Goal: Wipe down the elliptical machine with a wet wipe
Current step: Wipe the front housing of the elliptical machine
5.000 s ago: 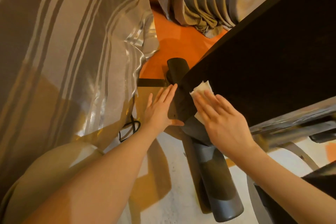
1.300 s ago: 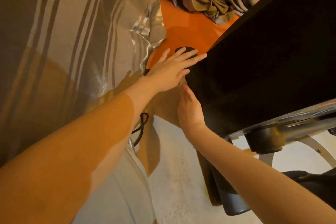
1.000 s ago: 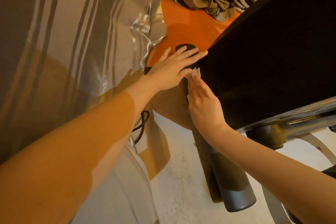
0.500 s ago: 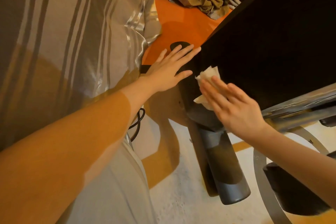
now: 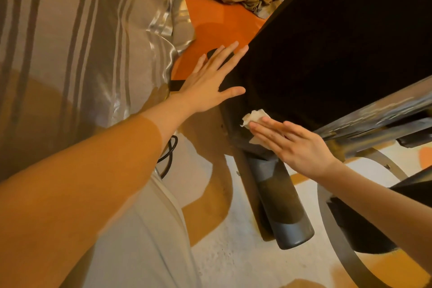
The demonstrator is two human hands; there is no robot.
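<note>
1. While left hand (image 5: pixel 208 84) lies flat, fingers straight and spread, on the machine (image 5: pixel 327 54) housing's left edge, it holds nothing.
2. Right hand (image 5: pixel 297 145), fingers straight, presses wipe (image 5: pixel 253 117) against housing's lower edge.
3. Wipe is crumpled, mostly under the fingertips.
4. Grey bar (image 5: pixel 280 203) sits below.

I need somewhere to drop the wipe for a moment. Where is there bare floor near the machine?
Bare pale floor lies between the person's light clothing and the grey cylindrical foot. A smaller orange patch sits between the striped curtain and the black housing. It is crowded by the black cord and around both hands, left hand and right hand on the wipe.
</note>
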